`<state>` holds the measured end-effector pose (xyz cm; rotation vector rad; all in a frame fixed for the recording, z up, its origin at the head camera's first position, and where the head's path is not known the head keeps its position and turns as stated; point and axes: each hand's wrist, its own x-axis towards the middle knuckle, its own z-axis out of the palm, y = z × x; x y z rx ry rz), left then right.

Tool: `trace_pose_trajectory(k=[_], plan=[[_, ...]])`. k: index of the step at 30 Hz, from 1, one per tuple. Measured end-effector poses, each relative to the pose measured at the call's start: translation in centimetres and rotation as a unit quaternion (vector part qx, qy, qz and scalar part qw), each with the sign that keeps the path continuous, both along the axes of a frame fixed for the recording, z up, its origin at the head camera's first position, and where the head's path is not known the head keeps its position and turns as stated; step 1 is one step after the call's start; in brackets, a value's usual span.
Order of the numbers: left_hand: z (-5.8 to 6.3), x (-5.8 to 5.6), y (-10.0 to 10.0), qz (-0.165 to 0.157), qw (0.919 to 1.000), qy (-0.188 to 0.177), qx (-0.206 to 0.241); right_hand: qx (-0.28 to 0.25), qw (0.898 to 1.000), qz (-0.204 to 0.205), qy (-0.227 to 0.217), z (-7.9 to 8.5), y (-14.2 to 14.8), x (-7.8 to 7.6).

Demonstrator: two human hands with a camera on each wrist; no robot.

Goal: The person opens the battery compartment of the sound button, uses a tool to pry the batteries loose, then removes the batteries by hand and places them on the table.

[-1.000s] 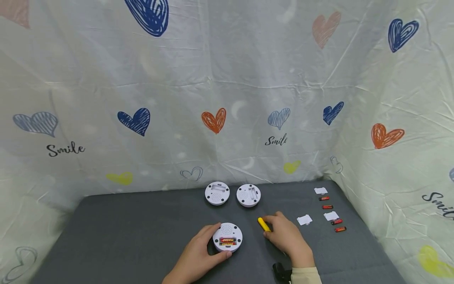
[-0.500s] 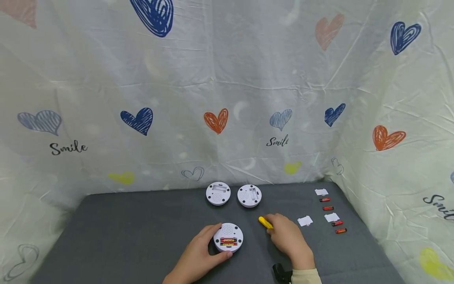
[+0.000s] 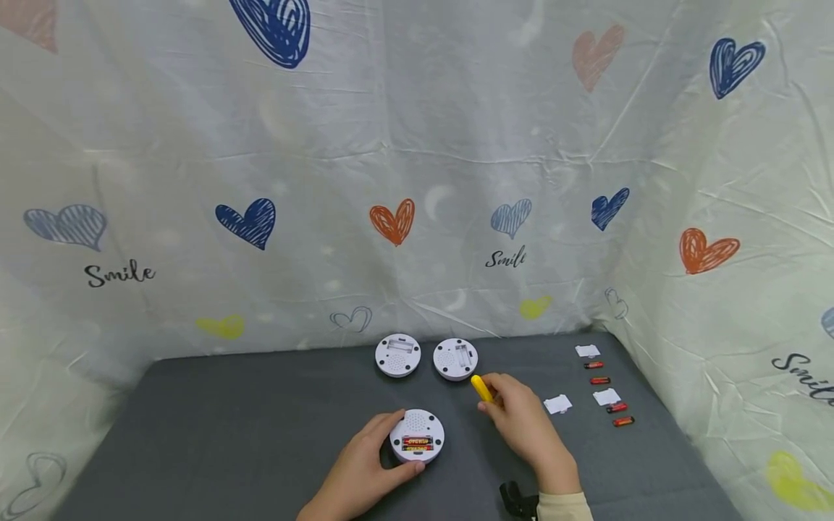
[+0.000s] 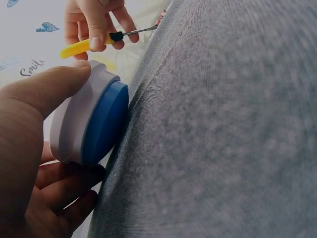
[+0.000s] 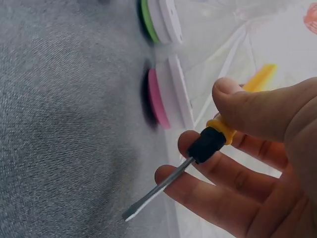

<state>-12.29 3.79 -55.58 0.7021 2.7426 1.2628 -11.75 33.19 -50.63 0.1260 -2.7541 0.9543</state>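
My left hand [image 3: 368, 463] grips a round white device [image 3: 417, 421] from its left side, thumb at the near edge and fingers along the far edge. Two red batteries [image 3: 417, 443] lie in its open compartment. The left wrist view shows a blue cap [image 4: 106, 124] on its underside, facing the grey cloth. To the right, my right hand [image 3: 524, 420] pinches a screwdriver [image 3: 481, 388] by its yellow handle. In the right wrist view the flat-tipped metal shaft [image 5: 158, 191] points down and left, with my fingers under its black collar [image 5: 205, 145].
Two more round white devices, one on the left [image 3: 398, 355] and one on the right [image 3: 455, 359], stand at the back with bare compartments. White battery covers [image 3: 557, 404] and several loose batteries [image 3: 623, 421] lie at the right. A heart-print curtain [image 3: 313, 275] hangs behind the grey table [image 3: 228, 434].
My right hand has lifted slightly and shifted away from me with the screwdriver, whose handle now stands steeper. My left hand stays in place on the device.
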Motion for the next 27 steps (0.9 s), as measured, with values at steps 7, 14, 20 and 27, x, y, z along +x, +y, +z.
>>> trace_pose_trajectory(k=[7, 14, 20, 27], plan=[[0.3, 0.1, 0.0, 0.002, 1.0000, -0.004, -0.003, -0.051, 0.999, -0.007, -0.003, 0.7, -0.4, 0.1], [0.2, 0.1, 0.0, -0.002, 1.0000, -0.003, -0.002, -0.111, 0.994, 0.004, 0.015, 0.8, -0.9, 0.1], [0.0, 0.0, 0.0, -0.003, 1.0000, -0.008, 0.002, -0.152, 0.988, 0.025, 0.030, 1.0, -1.3, 0.1], [-0.1, -0.1, -0.1, -0.005, 0.9999, -0.006, 0.006, -0.256, 0.965, 0.037, 0.039, 1.3, -1.6, 0.2]])
